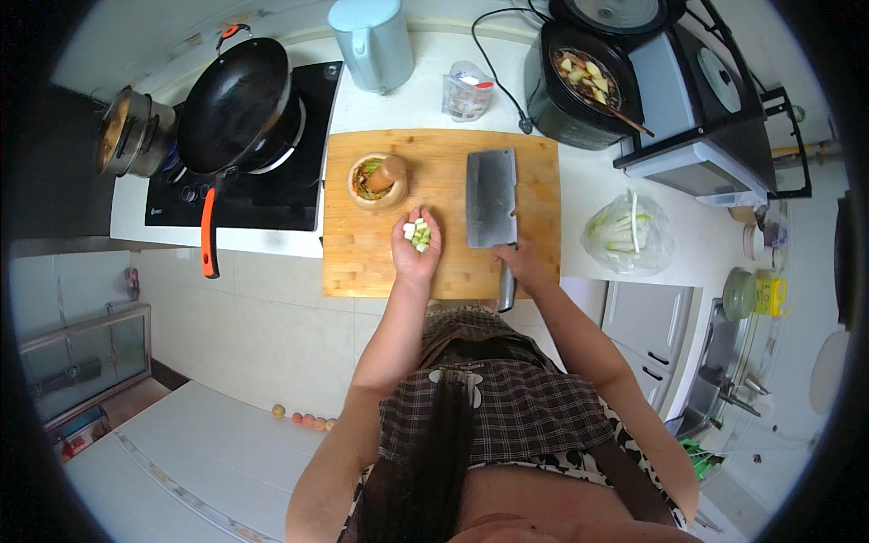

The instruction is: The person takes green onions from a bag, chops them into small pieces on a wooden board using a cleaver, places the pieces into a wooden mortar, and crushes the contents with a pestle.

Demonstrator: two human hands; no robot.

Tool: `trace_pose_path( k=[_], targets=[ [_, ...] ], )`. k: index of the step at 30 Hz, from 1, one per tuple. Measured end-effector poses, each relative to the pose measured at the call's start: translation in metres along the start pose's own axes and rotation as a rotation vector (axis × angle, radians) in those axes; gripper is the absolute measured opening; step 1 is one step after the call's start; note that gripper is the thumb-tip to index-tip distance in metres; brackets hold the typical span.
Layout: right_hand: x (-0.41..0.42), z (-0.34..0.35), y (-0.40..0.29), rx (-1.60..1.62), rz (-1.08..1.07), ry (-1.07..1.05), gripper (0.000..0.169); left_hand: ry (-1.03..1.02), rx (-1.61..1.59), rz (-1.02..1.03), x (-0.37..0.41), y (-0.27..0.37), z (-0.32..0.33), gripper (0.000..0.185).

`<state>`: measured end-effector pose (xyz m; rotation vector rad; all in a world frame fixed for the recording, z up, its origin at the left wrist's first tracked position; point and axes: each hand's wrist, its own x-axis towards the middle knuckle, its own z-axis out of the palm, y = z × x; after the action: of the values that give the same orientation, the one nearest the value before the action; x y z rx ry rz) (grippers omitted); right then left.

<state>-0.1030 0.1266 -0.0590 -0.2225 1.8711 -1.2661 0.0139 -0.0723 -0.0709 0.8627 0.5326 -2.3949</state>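
My left hand (415,254) is palm up over the wooden cutting board (445,146), cupping several chopped pale-green and white scallion pieces (420,237). My right hand (521,263) has its fingers around the handle of a cleaver (491,200), close to the blade. The broad blade lies on the right part of the board, and the handle's end reaches past the front edge. Just beyond my left hand stands a wooden mortar (396,198) containing green and red bits. A wooden pestle (385,175) leans in it, its lower end hidden.
Left, a black wok (234,108) and a steel pot (146,129) sit on the cooktop (271,203). Behind the board are a blue pitcher (373,54) and a clear measuring cup (468,98). Rightward are an open cooker (570,122) with food and a bag of scallions (621,234).
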Motion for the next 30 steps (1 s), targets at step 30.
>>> trace_pose_path(
  k=[30],
  targets=[
    [0.068,0.149,-0.204,0.554,-0.539,-0.128,0.013,-0.150,0.551,0.604,-0.039,0.073,0.134,0.026]
  ],
)
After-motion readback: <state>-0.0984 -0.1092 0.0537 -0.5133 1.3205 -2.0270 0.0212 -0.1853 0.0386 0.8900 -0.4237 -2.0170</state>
